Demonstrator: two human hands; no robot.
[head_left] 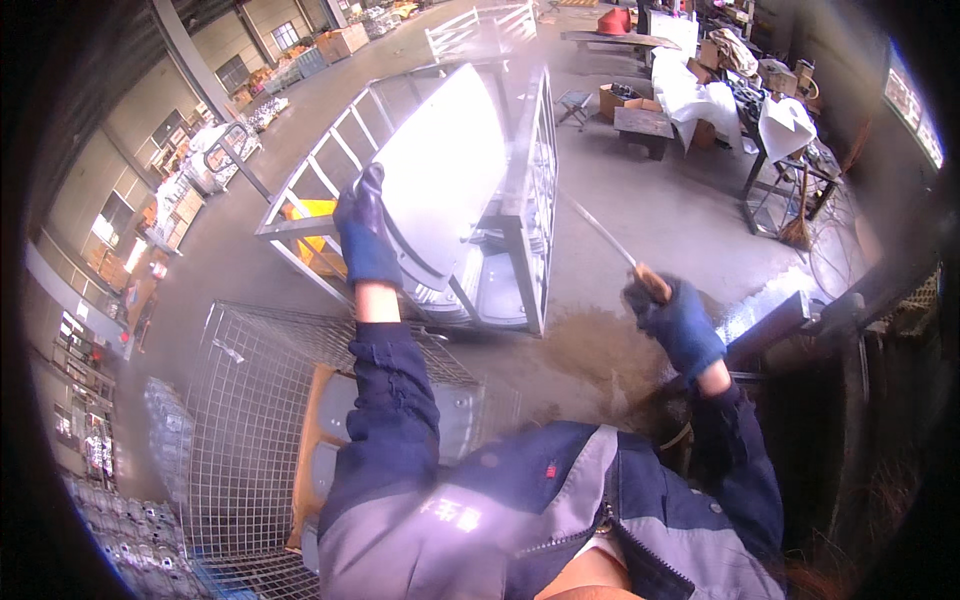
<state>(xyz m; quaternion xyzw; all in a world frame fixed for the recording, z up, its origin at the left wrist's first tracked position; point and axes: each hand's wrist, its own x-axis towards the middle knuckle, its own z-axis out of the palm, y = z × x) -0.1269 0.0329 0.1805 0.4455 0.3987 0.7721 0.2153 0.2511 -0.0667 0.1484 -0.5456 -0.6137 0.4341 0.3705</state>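
Observation:
My left hand (366, 225), in a dark blue glove, grips the left edge of a large, curved white panel (445, 165). The panel stands tilted over a metal-framed crate (525, 270), and glare washes out much of its face. My right hand (675, 320), gloved too, is closed round the wooden handle of a long, thin metal file (605, 228). The file's shaft points up and left toward the crate, apart from the panel. More grey panels (500, 290) lie inside the crate, below the white one.
A wire mesh cage (250, 420) with cardboard and grey panels stands at my lower left. Something yellow (312, 235) shows behind the crate's left bars. A dark metal bench (770, 325) is by my right arm. Farther right are a broom (798, 225) and a cluttered table (790, 150).

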